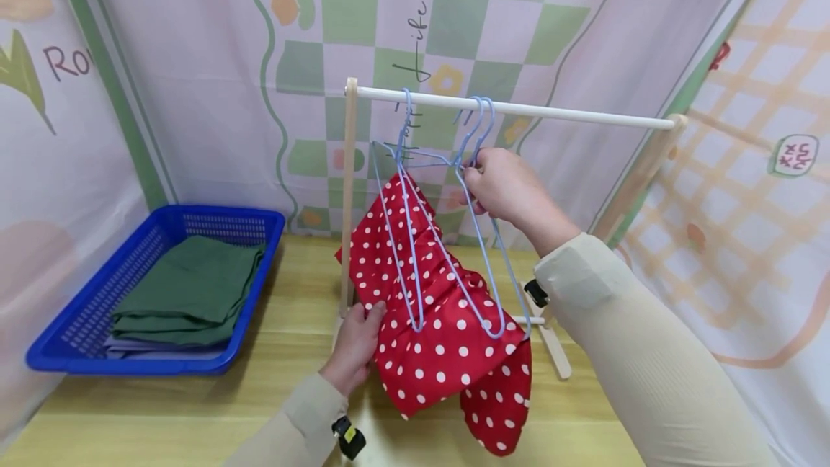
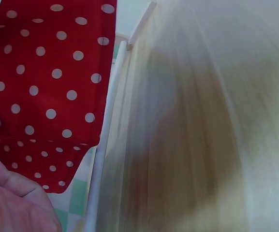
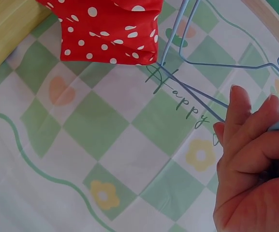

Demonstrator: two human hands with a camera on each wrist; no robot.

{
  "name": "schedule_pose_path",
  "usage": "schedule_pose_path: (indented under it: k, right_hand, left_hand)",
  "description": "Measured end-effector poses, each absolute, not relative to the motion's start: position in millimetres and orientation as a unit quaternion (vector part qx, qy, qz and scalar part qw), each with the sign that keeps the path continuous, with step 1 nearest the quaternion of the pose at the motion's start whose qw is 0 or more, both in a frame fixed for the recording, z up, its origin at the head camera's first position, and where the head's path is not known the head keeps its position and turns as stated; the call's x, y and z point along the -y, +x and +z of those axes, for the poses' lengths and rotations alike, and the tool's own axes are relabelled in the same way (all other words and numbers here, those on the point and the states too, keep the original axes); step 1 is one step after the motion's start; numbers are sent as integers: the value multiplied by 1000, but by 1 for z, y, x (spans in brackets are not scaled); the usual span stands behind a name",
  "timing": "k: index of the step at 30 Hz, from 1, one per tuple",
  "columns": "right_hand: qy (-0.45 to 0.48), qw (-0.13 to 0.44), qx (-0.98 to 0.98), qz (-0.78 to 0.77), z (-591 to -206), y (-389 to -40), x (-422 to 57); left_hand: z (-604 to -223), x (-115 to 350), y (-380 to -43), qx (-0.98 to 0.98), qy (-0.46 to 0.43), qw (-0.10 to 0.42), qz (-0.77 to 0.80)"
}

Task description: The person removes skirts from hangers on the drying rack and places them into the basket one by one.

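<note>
A red cloth with white polka dots point(image 1: 447, 330) hangs below the rail among light-blue wire hangers point(image 1: 415, 265); its kind is unclear from its folds. My left hand point(image 1: 355, 344) holds its left edge, thumb over the fabric; some fingers are hidden. In the left wrist view the cloth point(image 2: 52, 82) fills the upper left, beside part of that hand point(image 2: 18, 203). Up near the hooks, my right hand point(image 1: 509, 189) pinches a blue hanger at its neck. The right wrist view shows curled fingers of this hand point(image 3: 260, 164) around the blue wire.
The white rail point(image 1: 551, 112) runs across a wooden stand, with a post point(image 1: 349, 200) close to the left hand. A blue basket point(image 1: 259, 294) holding folded green cloth point(image 1: 188, 290) stands left on the wooden table point(image 1: 162, 416). Patterned curtains point(image 1: 350, 13) enclose the back and sides.
</note>
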State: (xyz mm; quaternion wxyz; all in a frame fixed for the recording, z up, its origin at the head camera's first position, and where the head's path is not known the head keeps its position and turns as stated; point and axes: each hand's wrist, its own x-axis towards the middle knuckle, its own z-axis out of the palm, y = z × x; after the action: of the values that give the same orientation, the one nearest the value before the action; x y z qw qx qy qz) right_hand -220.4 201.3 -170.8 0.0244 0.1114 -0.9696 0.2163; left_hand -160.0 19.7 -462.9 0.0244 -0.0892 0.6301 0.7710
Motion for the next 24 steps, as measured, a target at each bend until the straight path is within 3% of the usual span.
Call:
schedule_pose_path:
  k: [12, 24]
  right_hand:
    - [117, 26, 970, 211, -169, -219, -205]
    - [116, 21, 970, 211, -167, -215, -208]
  left_hand:
    - [-453, -26, -149, -737, -57, -11, 673]
    - [-451, -33, -144, -840, 24, -104, 531]
